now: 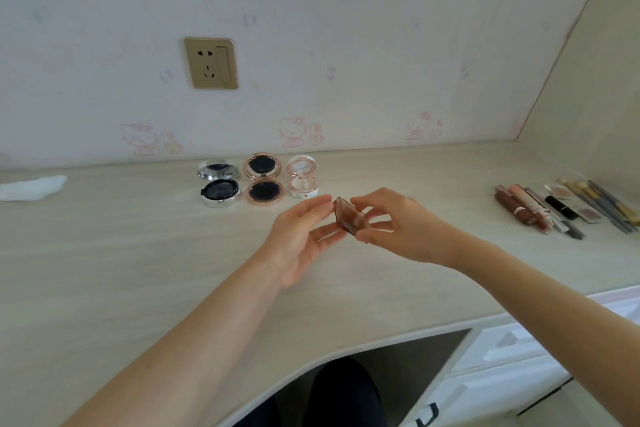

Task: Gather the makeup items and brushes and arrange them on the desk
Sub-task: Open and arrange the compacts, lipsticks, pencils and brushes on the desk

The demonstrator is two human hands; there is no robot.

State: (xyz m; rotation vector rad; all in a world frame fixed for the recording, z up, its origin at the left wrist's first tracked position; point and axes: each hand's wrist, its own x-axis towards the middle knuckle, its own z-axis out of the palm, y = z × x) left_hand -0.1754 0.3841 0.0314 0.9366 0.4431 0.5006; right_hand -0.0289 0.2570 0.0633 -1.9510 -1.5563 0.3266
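A small brown see-through makeup case (348, 217) is held above the middle of the desk (138, 253). My right hand (398, 222) pinches it from the right with fingers and thumb. My left hand (301, 236) touches its left edge with nearly straight fingertips. Three round compacts stand open in a row near the wall: a silver one (219, 185), a rose-gold one (263, 183) and a white-pink one (302, 177). At the right lie lip tubes (519, 206), a black lipstick (561, 206), small pans and several brushes (604, 204).
A white crumpled tissue (33, 186) lies at the far left of the desk. A gold wall socket (211, 63) sits above the compacts. White drawers (502, 357) are below the desk at the right, and dark-clad knees show under the curved front edge.
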